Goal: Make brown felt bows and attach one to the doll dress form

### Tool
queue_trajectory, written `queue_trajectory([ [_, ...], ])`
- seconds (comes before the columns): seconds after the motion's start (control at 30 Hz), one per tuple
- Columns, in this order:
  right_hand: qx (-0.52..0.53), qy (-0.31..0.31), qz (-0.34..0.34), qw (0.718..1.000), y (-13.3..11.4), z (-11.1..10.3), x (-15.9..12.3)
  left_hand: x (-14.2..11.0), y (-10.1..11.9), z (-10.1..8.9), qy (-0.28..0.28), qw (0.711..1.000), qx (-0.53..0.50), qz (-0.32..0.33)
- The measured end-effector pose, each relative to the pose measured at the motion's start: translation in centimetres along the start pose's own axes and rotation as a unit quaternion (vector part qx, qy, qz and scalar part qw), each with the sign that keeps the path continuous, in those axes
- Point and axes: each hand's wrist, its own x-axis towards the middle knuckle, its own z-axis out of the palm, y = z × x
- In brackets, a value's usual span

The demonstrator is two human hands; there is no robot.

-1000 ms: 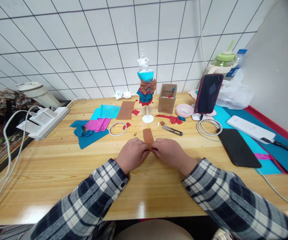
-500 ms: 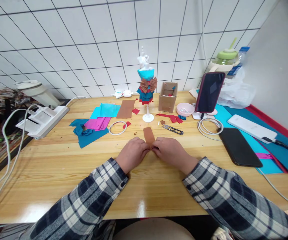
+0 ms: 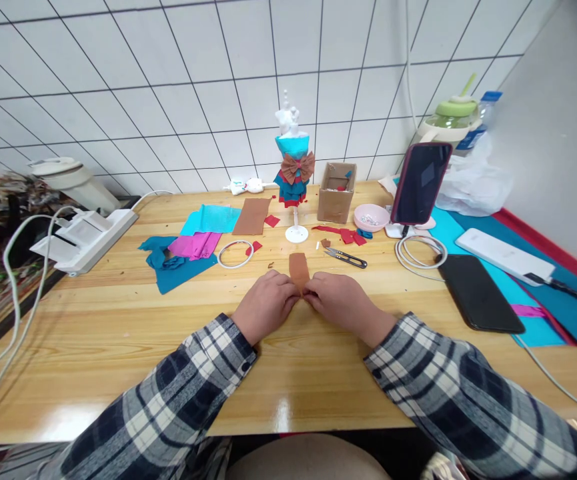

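A small strip of brown crepe paper point(image 3: 299, 268) lies on the table between my hands, its near end pinched at the fingertips. My left hand point(image 3: 268, 299) is closed on the left side of that end, and my right hand point(image 3: 341, 298) on the right side. The fingers hide how the near edge is bent. Beyond them stands a small white dress-form figure point(image 3: 295, 160) in a turquoise top and a teal, red-trimmed skirt, with a brown bow point(image 3: 298, 167) at its waist. Black thread snips point(image 3: 347, 258) lie right of the strip.
A cardboard box point(image 3: 335, 193) and a pink bowl point(image 3: 371, 217) of small beads stand at the back. Left are a white ring point(image 3: 235, 255) and turquoise, magenta and teal sheets point(image 3: 188, 275). On the right are a propped phone point(image 3: 422, 183), a black phone point(image 3: 481, 293) and cables.
The brown strip has straightened slightly between my hands, its far end shifting a little to the right. Both hands keep their pinch in nearly the same place.
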Motion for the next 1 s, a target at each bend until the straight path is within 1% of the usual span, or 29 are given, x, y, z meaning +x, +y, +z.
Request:
queue_trajectory([
  [0.2, -0.005, 0.010, -0.006, 1.000, -0.15, 0.05, -0.17, -0.08, -0.13, 0.39, 0.002, 1.000, -0.002, -0.014],
  [0.37, 0.011, 0.018, -0.001, 1.000, -0.10, 0.22, -0.22, -0.03, -0.25, 0.42, -0.007, 1.000, 0.002, 0.009],
  [0.47, 0.006, 0.016, -0.003, 1.000, -0.06, 0.21, -0.16, 0.03, -0.20, 0.32, 0.010, 1.000, -0.006, 0.016],
  [0.53, -0.001, 0.011, -0.005, 1.000, -0.08, 0.16, -0.14, 0.03, -0.14, 0.28, 0.011, 1.000, -0.010, 0.019],
  [0.7, -0.003, 0.009, -0.008, 1.000, -0.14, 0.13, -0.15, -0.04, -0.13, 0.45, 0.004, 1.000, -0.014, -0.013],
  [0.87, 0.007, 0.017, 0.001, 1.000, -0.11, 0.28, -0.15, 0.05, -0.16, 0.41, -0.004, 1.000, 0.001, 0.009],
  [1.0, 0.011, 0.004, 0.008, 1.000, -0.18, 0.16, -0.15, 0.10, -0.06, 0.16, 0.013, 1.000, 0.002, 0.019],
])
